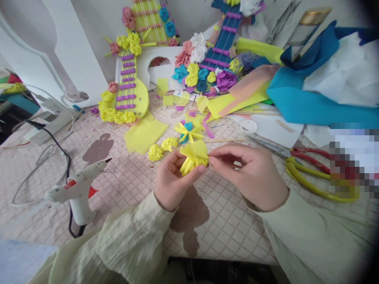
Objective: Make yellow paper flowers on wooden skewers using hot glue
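One yellow paper flower (194, 159) sits between your two hands; take it as the centre of the dial. Your left hand (168, 181), at 8 o'clock, holds it, the thumb across its near side. Your right hand (256, 173), between 3 and 4 o'clock, has thumb and forefinger narrowly together at the flower's right edge; whether a petal is caught between the tips, you cannot tell.

At 10 o'clock a white cut-out panel (77, 59) runs off the top of your view, and so does a yellow fretted neck (149, 23) at 11. Some of your left fingertips are hidden behind the flower. At 3 o'clock a pixelated patch covers part of the scissors' (310, 152) handles.

Your table (130, 181) wears a grid-patterned, stained cover. Across it you have a white glue gun (81, 197) between 8 and 9 o'clock, a yellow guitar model (141, 94) at 10, two loose yellow roses (155, 153) between 9 and 10, a yellow-and-blue paper star (191, 134) at 12, and rumpled blue paper (314, 102) at 2. A pale wall (103, 23) stands behind.
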{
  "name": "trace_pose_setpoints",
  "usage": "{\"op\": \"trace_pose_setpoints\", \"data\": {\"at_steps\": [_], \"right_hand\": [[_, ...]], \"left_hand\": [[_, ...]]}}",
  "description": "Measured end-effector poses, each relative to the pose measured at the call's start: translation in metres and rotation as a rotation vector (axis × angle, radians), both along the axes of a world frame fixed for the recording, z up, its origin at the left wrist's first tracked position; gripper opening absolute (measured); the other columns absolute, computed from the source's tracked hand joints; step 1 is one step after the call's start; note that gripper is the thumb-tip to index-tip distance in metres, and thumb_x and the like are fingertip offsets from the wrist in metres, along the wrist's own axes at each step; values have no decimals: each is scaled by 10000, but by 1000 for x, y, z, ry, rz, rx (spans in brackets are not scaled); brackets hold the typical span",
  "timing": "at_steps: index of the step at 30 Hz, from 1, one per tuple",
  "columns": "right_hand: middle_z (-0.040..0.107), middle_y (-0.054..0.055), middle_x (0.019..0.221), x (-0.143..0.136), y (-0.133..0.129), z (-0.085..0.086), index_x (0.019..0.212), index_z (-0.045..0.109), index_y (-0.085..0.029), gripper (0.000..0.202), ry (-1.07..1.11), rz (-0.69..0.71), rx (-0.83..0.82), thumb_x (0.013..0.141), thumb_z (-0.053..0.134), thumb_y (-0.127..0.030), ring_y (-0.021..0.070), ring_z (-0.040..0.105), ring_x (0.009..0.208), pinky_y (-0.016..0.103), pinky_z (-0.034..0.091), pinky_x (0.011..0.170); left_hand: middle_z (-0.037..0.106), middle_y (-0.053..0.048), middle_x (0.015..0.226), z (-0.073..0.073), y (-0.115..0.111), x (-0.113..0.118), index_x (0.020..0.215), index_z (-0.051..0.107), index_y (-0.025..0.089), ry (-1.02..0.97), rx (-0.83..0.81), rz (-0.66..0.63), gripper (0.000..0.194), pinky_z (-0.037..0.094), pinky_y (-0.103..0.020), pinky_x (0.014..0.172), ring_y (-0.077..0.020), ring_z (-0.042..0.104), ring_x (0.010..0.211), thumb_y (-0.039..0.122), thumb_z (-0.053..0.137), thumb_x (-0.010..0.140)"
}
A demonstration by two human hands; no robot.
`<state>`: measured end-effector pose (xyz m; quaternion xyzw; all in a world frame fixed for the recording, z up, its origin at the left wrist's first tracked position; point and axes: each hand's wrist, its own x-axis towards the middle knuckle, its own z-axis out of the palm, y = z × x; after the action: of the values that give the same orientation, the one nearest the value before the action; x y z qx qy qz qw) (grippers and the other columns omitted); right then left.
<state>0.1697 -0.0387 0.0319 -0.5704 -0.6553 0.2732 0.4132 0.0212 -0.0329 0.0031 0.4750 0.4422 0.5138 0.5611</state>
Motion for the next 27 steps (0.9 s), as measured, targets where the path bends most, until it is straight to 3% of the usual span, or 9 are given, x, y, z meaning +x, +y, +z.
{"op": "trace_pose_setpoints", "data": {"at_steps": [9, 13, 18, 27], "right_hand": [[642, 10, 729, -5, -3, -5, 744, 632, -190, 86, 0, 15, 104, 718, 558, -153, 114, 564, 614, 239, 464, 549], [640, 10, 731, -5, -3, -6, 742, 631, -193, 89, 12, 14, 95, 723, 552, -155, 111, 560, 607, 231, 460, 530], [642, 12, 739, -4, -3, -6, 746, 632, -193, 86, 18, 5, 67, 718, 559, -160, 112, 561, 602, 231, 469, 533], [645, 14, 732, -6, -3, -7, 728, 634, -184, 83, 12, 10, 47, 709, 561, -150, 109, 552, 587, 236, 466, 523]], "left_hand": [[668, -31, 760, -4, 3, -3, 804, 605, 151, 24, 74, 38, 200, 512, -228, 628, -138, 624, 722, 306, 658, 688], [635, -53, 886, -8, 1, -5, 845, 609, 156, -27, 75, 35, 189, 522, -287, 706, -167, 604, 816, 299, 617, 722], [549, -53, 1018, -8, -3, -4, 913, 558, 193, -154, 14, -52, 178, 557, -291, 614, -183, 590, 858, 291, 549, 764], [535, -16, 881, 1, -2, -4, 882, 494, 203, -101, -23, -40, 207, 557, -221, 528, -131, 593, 727, 353, 562, 757]]}}
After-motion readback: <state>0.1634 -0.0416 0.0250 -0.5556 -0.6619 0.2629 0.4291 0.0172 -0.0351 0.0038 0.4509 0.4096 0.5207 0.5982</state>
